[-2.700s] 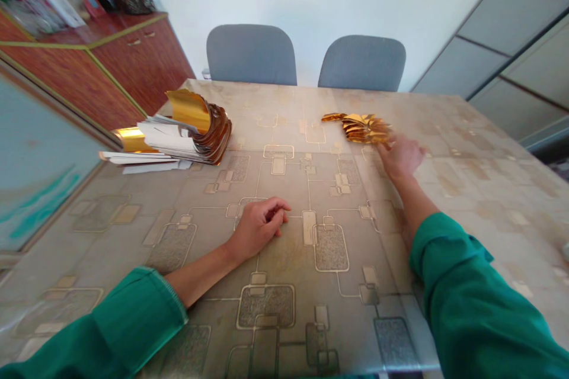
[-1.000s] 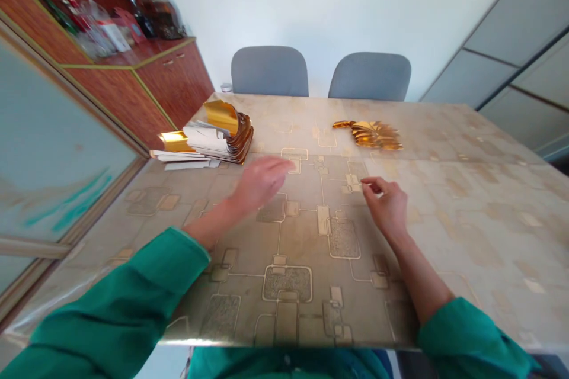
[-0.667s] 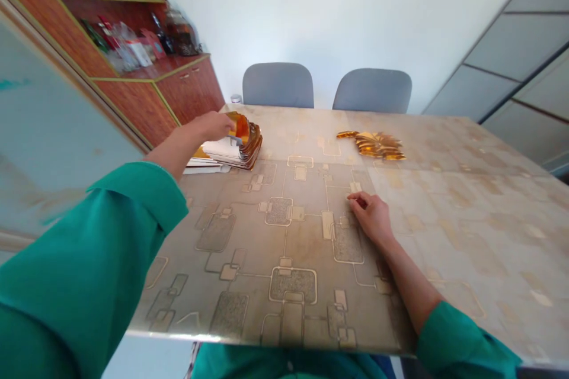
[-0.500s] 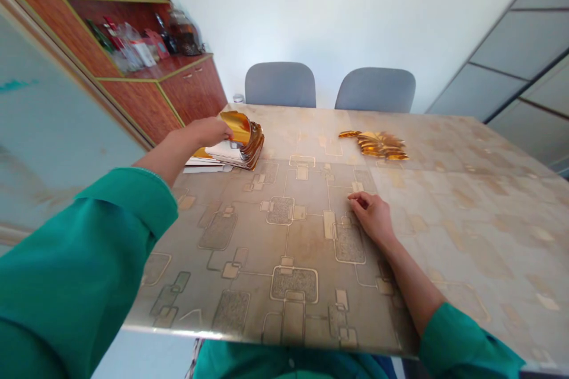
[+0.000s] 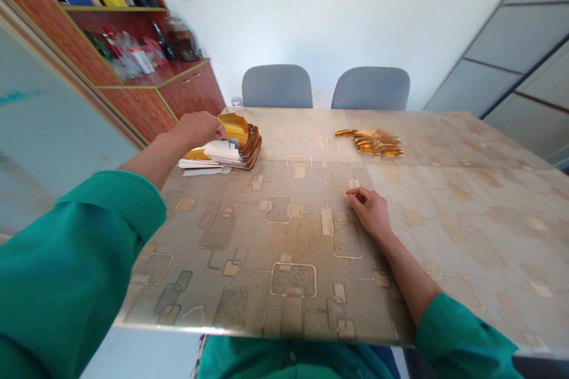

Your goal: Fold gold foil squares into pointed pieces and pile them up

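Note:
At the far left of the table lies a thick stack of gold foil paper (image 5: 253, 148) with white backs, its upper sheets curled over. My left hand (image 5: 202, 127) reaches over the stack, fingers closed on the edge of a gold sheet; the fingertips are partly hidden. Closer to me, my right hand (image 5: 370, 208) rests on the patterned tabletop (image 5: 291, 237), thumb and fingers drawn together with nothing visible in them. Beyond it sits a small pile of folded gold paper pieces (image 5: 377, 143), apart from both hands.
Two grey chairs (image 5: 278, 86) stand behind the table's far edge, against a white wall. On the left is a wooden cabinet (image 5: 195, 92) holding bottles, bags and a glass jar (image 5: 182, 38). A small lidded container (image 5: 236, 102) shows by the far left corner.
My left hand has shifted slightly left and up at the stack, and the gold sheets are spread a little differently. My right hand stays in place; the view has tilted slightly.

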`<act>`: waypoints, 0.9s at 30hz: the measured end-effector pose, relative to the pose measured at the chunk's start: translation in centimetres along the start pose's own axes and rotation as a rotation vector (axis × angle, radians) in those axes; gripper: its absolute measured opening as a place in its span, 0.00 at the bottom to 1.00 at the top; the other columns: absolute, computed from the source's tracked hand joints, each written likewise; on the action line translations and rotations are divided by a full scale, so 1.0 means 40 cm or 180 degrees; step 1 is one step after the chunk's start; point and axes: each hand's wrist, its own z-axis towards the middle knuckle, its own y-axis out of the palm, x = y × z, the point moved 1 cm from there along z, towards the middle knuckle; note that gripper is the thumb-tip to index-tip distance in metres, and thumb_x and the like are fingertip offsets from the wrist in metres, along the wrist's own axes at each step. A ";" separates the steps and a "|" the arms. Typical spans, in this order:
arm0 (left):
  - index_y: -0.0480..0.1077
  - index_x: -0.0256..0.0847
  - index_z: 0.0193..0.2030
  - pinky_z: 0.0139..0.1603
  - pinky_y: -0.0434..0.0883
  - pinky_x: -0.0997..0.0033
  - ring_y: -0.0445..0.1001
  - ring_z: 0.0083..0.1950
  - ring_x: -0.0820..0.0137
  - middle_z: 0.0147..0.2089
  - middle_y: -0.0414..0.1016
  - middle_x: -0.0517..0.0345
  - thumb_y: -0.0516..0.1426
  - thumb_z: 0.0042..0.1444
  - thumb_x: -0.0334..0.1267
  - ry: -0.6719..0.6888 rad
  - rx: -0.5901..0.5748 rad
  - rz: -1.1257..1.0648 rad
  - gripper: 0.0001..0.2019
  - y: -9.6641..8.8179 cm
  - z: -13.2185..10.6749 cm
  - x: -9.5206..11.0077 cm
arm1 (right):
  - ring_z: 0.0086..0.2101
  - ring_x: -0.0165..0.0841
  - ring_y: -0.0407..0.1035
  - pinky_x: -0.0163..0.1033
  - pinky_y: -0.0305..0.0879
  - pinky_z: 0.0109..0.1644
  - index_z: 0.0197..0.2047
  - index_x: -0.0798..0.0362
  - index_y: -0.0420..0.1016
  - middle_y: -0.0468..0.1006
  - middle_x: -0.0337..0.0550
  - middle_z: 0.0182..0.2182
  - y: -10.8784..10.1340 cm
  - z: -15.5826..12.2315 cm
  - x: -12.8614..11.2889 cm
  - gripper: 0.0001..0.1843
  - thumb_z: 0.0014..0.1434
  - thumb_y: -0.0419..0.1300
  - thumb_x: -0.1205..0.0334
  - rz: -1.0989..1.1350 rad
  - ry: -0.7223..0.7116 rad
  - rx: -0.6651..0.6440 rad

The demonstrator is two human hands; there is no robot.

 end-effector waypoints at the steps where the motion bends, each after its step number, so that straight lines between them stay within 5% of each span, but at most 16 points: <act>1: 0.78 0.30 0.36 0.43 0.66 0.72 0.64 0.30 0.75 0.27 0.75 0.59 0.62 0.62 0.40 -0.0035 -0.0106 0.0075 0.12 -0.008 -0.006 0.005 | 0.30 0.37 0.69 0.41 0.61 0.38 0.36 0.53 0.82 0.77 0.43 0.25 -0.002 0.000 -0.004 0.19 0.54 0.53 0.52 0.0071 0.0013 0.0086; 6: 0.77 0.39 0.50 0.42 0.67 0.68 0.72 0.41 0.65 0.43 0.78 0.52 0.55 0.66 0.42 -0.0146 -0.0035 0.0448 0.13 -0.063 -0.032 0.053 | 0.29 0.35 0.68 0.41 0.63 0.38 0.36 0.53 0.81 0.77 0.42 0.26 -0.013 -0.002 -0.026 0.17 0.54 0.54 0.55 0.0451 -0.0059 0.0302; 12: 0.77 0.42 0.43 0.35 0.65 0.69 0.75 0.46 0.60 0.43 0.79 0.51 0.51 0.66 0.42 0.0233 0.0436 0.0284 0.14 -0.097 -0.085 0.187 | 0.28 0.32 0.66 0.39 0.62 0.37 0.38 0.53 0.81 0.77 0.43 0.30 -0.009 -0.015 -0.049 0.16 0.54 0.53 0.60 0.0823 -0.0360 0.0110; 20: 0.75 0.40 0.36 0.30 0.60 0.69 0.74 0.37 0.64 0.34 0.78 0.53 0.51 0.63 0.35 0.0656 0.0683 -0.0021 0.12 -0.013 -0.180 0.380 | 0.23 0.28 0.57 0.35 0.55 0.29 0.40 0.55 0.79 0.67 0.35 0.21 -0.001 -0.025 -0.075 0.16 0.56 0.55 0.55 0.1210 -0.0318 -0.0630; 27: 0.73 0.39 0.36 0.32 0.62 0.69 0.75 0.41 0.61 0.36 0.77 0.50 0.50 0.66 0.35 0.0491 0.0272 0.0119 0.12 0.032 -0.207 0.397 | 0.24 0.29 0.59 0.34 0.55 0.29 0.40 0.54 0.79 0.70 0.36 0.23 -0.001 -0.026 -0.072 0.15 0.57 0.55 0.57 0.1132 -0.0322 -0.0708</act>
